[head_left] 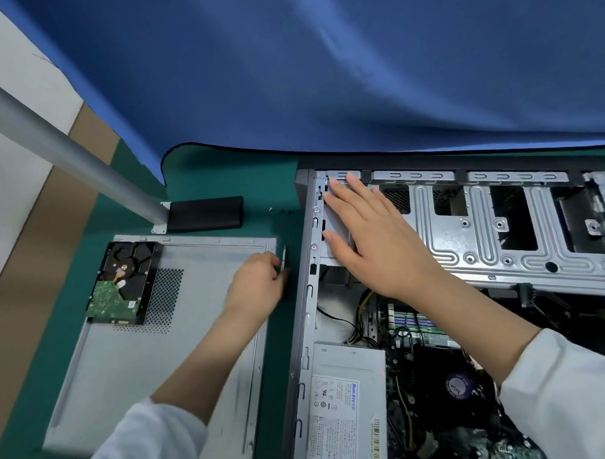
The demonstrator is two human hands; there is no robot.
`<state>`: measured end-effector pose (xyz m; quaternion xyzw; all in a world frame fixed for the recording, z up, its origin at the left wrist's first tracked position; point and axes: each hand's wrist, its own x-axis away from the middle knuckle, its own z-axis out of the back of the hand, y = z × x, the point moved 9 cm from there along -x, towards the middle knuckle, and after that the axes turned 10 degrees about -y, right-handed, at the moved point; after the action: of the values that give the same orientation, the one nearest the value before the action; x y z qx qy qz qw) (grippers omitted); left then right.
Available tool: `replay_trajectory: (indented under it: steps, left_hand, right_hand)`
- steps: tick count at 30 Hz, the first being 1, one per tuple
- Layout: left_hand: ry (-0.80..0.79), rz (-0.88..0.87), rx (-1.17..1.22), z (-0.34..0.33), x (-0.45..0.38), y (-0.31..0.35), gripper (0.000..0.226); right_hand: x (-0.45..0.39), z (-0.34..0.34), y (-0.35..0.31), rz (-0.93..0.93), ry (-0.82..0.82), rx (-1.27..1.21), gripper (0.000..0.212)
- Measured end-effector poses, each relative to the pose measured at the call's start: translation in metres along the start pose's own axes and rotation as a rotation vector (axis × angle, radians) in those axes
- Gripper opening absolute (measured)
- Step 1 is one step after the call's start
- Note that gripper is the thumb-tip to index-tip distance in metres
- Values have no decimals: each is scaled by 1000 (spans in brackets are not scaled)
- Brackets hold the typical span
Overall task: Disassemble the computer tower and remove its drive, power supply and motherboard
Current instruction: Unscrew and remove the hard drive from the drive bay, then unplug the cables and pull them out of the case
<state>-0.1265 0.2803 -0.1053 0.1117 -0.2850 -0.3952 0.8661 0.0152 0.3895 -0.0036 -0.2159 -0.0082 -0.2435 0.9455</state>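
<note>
Tower [433,293] under flat right hand [370,234]; left hand [258,285] pinches screwdriver [283,261] beside it.

This looks like an electronics repair or teardown workstation rather than a home. The desk [203,184] is covered by a green mat of the kind used on service benches, and a blue cloth [323,74] hangs behind it as a backdrop. A grey metal pole [68,151] is bolted to the desk by a bracket, next to a black pad [204,214]. An opened tower [468,292] lies on its side with its removed side panel [181,336] set flat beside it, a bare hard drive [124,287] resting on the panel and loose screws [280,211] on the mat. The person wears white sleeves [567,391], like a lab coat.
</note>
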Motion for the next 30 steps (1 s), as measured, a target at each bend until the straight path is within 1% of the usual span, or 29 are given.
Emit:
replay_trajectory:
  steps: [3,5,9,13,16,20,21,23,24,26,28,30]
  left_hand:
    - [-26,128,-18,-10,-7,-4,21]
    - [-33,183,-5,-12,-7,-7,20]
    - [-64,248,17,-16,-8,-9,17]
    - [-95,261,36,-17,-7,-8,17]
    - [-28,218,177,-7,-3,-9,17]
    - [82,130,451,24,14,-1,9]
    - [85,107,549,33,20,5,8]
    - [103,52,691,53,36,22,7]
    - [125,27,726,65,45,31,7]
    - [159,-11,766,83,65,51,6]
    - [113,-47,792,84,81,75,5]
    - [25,-65,818,72,94,101,5]
  right_hand:
    - [0,0,1,5,9,-2,56]
    - [0,0,2,5,12,-4,56]
    - [0,-1,3,4,17,-1,56]
    - [0,0,3,14,25,-2,56]
    - [1,1,4,19,36,-7,56]
    - [1,2,3,44,40,-73,52]
    - [2,4,4,48,47,-134,49]
    - [8,12,10,38,83,-342,43]
    - [13,16,12,33,106,-444,41]
    - [25,24,12,43,140,-572,41]
    - [39,33,6,89,141,-612,48]
    - [54,39,-4,143,96,-550,66]
